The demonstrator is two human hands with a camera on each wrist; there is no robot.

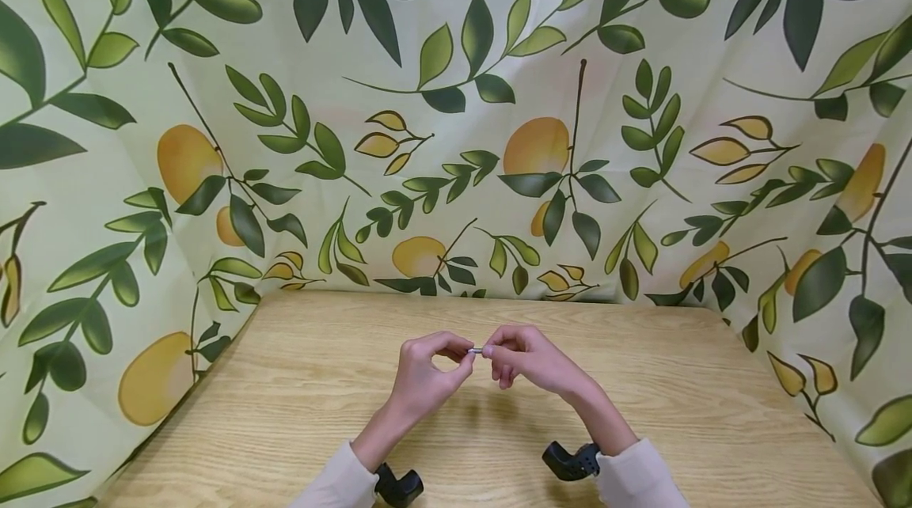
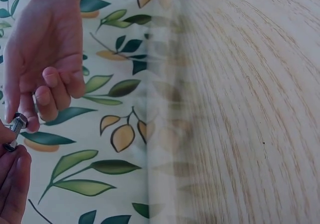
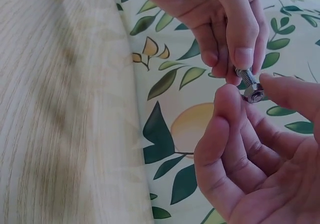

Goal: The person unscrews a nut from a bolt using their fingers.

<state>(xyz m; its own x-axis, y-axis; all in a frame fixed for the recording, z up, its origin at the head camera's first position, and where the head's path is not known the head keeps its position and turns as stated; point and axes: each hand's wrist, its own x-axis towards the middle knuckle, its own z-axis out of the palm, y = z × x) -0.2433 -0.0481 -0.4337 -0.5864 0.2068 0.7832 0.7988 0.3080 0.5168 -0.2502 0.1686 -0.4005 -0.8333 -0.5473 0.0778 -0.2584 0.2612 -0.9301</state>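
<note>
Between my two hands is a small silver bolt (image 1: 476,350) with a threaded shank. A hex nut (image 3: 254,93) sits at its right-hand end. My left hand (image 1: 427,377) pinches the other end of the bolt between thumb and fingertips, partly hiding it in the right wrist view. My right hand (image 1: 530,358) has its thumb and index finger at either side of the nut, with the remaining fingers loosely curled. In the left wrist view, bare thread (image 2: 17,128) shows between both hands. Both hands are held above the wooden table.
A light wood-grain table (image 1: 299,389) spreads beneath the hands. A cloth (image 1: 456,144) printed with leaves and orange fruit hangs behind it and along both sides. Black wrist mounts (image 1: 570,460) stick out near the sleeve cuffs.
</note>
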